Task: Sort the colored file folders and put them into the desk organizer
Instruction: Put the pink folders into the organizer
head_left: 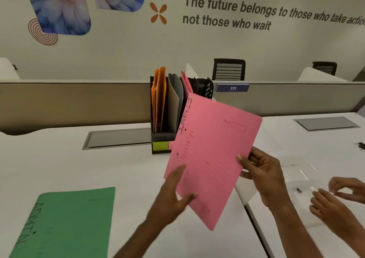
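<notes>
A pink folder (pixel 211 151) marked FINANCE is held tilted in the air in front of the black desk organizer (pixel 161 137). My right hand (pixel 260 173) grips its right edge, thumb on the front. My left hand (pixel 173 196) touches its lower left edge with the fingers spread. The organizer holds orange folders (pixel 159 98), a grey folder (pixel 175 100) and another pink folder (pixel 185 82) upright in separate slots. A green folder (pixel 67 222) marked ADMIN lies flat on the white desk (pixel 59 167) at the near left.
Another person's two hands (pixel 335 200) work over a clear plastic piece on the desk at the right. Two metal cable hatches (pixel 116 139) are set into the desk. A beige partition (pixel 75 102) runs behind the organizer, with black chairs beyond.
</notes>
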`<state>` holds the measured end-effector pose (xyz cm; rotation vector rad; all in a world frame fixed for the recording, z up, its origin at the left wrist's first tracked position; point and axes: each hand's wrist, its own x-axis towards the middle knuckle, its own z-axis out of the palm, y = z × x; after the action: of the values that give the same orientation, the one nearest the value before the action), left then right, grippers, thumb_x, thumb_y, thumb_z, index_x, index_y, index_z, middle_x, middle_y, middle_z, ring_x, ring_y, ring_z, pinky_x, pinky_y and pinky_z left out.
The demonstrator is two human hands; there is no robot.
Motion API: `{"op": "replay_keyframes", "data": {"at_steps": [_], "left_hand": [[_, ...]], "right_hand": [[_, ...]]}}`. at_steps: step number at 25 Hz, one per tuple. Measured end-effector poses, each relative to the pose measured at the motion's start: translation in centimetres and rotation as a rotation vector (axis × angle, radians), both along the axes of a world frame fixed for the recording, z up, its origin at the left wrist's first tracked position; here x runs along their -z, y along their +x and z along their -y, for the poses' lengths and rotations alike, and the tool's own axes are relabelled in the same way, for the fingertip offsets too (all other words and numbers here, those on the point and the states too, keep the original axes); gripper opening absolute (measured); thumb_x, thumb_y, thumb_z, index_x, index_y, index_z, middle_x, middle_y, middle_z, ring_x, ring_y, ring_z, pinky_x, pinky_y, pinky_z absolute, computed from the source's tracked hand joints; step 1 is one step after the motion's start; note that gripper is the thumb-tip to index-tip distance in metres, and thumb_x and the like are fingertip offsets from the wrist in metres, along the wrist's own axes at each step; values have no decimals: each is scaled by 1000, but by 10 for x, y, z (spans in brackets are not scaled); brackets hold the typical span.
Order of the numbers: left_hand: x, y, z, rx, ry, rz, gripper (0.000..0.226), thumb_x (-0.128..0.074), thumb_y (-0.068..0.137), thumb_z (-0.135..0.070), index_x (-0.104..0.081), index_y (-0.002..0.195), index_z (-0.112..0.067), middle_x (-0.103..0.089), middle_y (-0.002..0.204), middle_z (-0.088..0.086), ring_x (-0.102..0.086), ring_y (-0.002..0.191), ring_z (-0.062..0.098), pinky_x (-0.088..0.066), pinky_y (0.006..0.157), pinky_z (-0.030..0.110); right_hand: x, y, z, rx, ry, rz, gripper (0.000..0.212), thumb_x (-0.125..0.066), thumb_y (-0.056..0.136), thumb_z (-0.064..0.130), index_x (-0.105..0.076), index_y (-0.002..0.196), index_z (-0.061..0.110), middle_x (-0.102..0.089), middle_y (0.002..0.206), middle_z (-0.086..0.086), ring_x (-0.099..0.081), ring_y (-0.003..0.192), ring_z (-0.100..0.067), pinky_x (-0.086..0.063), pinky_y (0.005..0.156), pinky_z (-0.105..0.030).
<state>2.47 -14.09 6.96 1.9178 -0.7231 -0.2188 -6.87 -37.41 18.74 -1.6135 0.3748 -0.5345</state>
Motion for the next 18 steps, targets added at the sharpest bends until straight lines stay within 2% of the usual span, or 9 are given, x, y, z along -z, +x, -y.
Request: {"op": "replay_keyframes", "data": {"at_steps": [3, 6, 10, 15, 18], "left_hand": [[-9, -6, 55, 83, 28, 75, 95, -65, 84, -66, -9, 157, -45, -8, 162, -33, -11, 150, -6, -31, 122, 37], [-23, 7, 96, 76, 53, 129, 92, -63, 90, -57, -2, 158, -44, 4, 161, -36, 2, 144, -18, -24, 117, 28], [-38, 43, 133, -2, 20, 204, 84, -60, 98, -42, -4, 160, -37, 2, 163, -30, 2, 148, -12, -25, 120, 30], [-52, 77, 157, 22, -38, 217, 85, -60, 99, -33, -1, 160, -34, 4, 166, -26, -7, 155, 4, -39, 117, 46], [-54, 79, 164, 4, -102, 226, 84, -60, 97, -40, -5, 160, -36, 1, 165, -28, -13, 154, 5, -44, 113, 49]], "right_hand": [[-16, 30, 4, 79, -140, 89, 36, -68, 94, 9, -66, 126, 25, -79, 107, 9, -76, 97, -15, -65, 75, -38], [-25, 60, 7, 150, -363, 128, 41, -67, 96, 18, -58, 134, 27, -74, 119, 4, -75, 100, -20, -64, 77, -50], [-37, 95, 13, 291, -538, 178, 38, -64, 98, 25, -64, 135, 15, -72, 125, -3, -76, 99, -24, -64, 77, -49], [-52, 119, 14, 334, -676, 278, 41, -67, 98, 19, -62, 138, 13, -72, 125, -5, -75, 97, -24, -62, 86, -35], [-54, 119, 18, 358, -722, 292, 42, -69, 96, 19, -63, 137, 10, -72, 125, -6, -75, 96, -22, -51, 85, -12]]}}
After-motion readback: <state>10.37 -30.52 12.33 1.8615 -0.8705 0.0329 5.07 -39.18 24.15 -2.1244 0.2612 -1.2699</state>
